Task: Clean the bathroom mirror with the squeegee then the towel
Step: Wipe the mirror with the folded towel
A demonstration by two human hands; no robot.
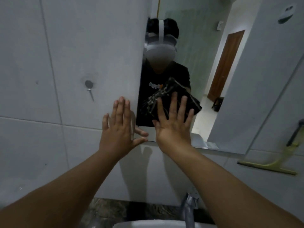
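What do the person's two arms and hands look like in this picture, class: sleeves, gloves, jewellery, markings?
Both forearms are bare up to the picture's lower edge, so no sleeves show on them. The left hand and the right hand wear no gloves, and no rings, watch or bands can be seen on fingers or wrists. No markings show. The reflection in the mirror shows a black short-sleeved T-shirt.

2 hands (118,129), 1 towel (194,104), 1 mirror (197,46), 1 squeegee (269,165), 1 tap (189,209).
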